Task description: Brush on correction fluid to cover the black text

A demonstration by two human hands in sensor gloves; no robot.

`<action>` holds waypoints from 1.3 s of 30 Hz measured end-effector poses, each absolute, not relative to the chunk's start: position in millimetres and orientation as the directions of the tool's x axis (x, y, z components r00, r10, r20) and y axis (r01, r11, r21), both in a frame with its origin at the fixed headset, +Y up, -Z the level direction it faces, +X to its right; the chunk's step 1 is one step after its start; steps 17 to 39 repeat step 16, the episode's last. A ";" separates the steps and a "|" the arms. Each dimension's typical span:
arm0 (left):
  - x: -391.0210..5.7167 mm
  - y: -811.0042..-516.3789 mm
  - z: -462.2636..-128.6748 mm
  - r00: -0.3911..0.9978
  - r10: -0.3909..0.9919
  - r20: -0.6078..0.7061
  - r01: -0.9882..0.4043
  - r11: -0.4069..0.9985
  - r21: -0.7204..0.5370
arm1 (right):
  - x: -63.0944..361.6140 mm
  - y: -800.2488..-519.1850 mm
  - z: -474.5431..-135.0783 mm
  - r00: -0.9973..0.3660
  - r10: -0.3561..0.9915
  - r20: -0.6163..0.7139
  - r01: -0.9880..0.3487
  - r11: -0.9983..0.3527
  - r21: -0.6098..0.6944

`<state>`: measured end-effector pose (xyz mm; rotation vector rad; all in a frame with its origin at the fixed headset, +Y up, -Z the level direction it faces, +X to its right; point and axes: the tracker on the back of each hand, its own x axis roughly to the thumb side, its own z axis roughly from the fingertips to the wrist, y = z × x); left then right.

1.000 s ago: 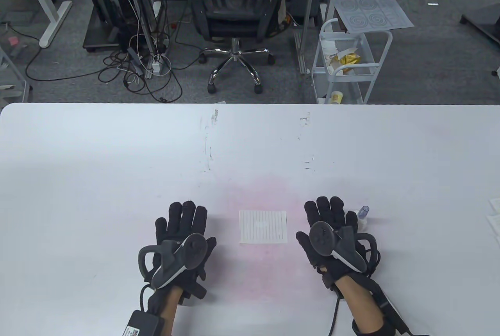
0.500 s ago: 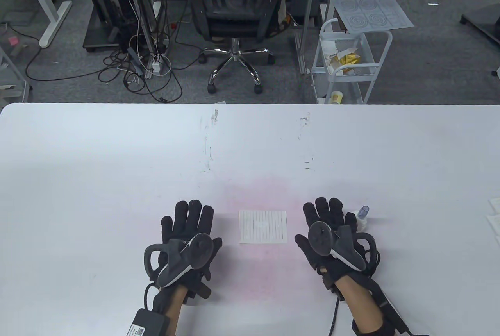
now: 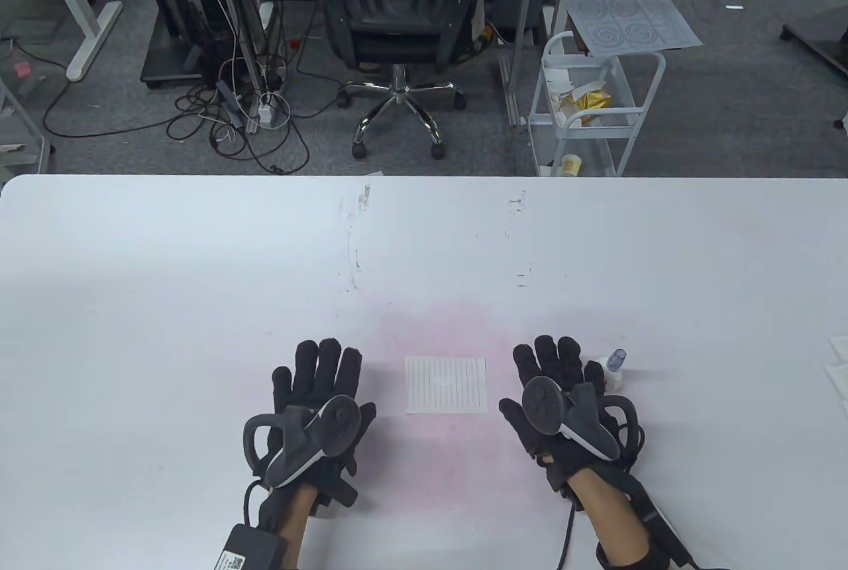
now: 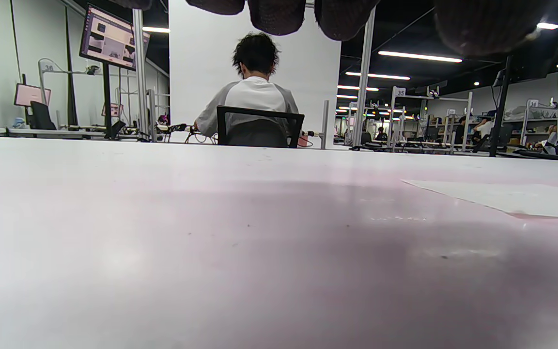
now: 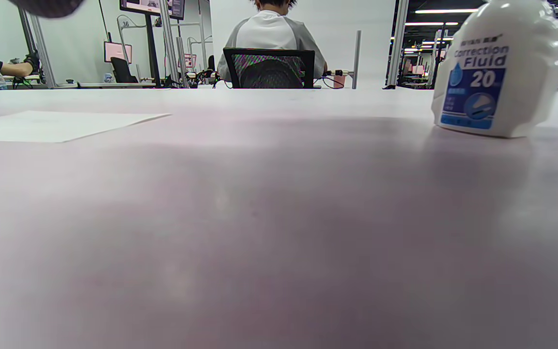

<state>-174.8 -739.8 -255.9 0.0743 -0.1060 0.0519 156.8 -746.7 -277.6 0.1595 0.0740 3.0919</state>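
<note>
A small lined paper [image 3: 446, 385] lies flat on the white table [image 3: 199, 265] between my hands, with a pale patch at its middle. It also shows in the left wrist view [image 4: 511, 198] and the right wrist view [image 5: 51, 126]. A white correction fluid bottle [image 3: 615, 369] with a blue-grey cap stands upright just right of my right hand; its label shows in the right wrist view [image 5: 497, 68]. My left hand [image 3: 321, 374] lies flat, palm down, fingers spread, left of the paper. My right hand [image 3: 553, 364] lies flat, palm down, right of the paper. Both hold nothing.
White sheets [image 3: 836, 364] lie at the table's right edge. Beyond the far edge stand an office chair [image 3: 397, 20] and a white cart [image 3: 596, 99]. A pink stain [image 3: 444, 451] marks the table around the paper.
My left hand slid right and slightly forward, closer to the paper, then stopped. My right hand, the paper and the bottle have stayed in place.
</note>
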 end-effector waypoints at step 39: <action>-175.1 -738.8 -255.7 0.994 0.041 0.106 -0.048 0.997 0.066 | 156.0 -746.6 -276.8 -0.994 0.040 0.100 -0.034 -0.998 0.058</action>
